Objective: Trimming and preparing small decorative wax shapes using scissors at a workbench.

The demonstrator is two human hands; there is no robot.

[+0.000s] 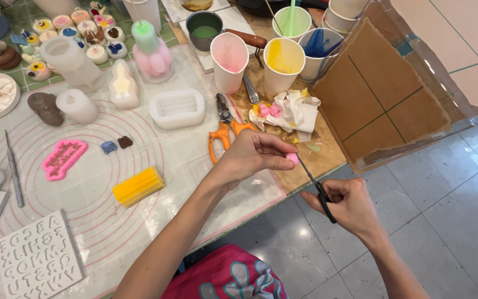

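I see left hand pinching a small pink piece at the table edge | right hand gripping a thin dark tool, tip touching the piece | orange scissors just beyond left hand | farther: paper cups, yellow, blue, pink inside | crumpled tissue between.

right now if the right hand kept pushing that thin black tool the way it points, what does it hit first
Most likely the small pink piece pinched in the left hand: the black tool in the right hand slants up-left with its tip right at that piece. Whether they touch yet is unclear.
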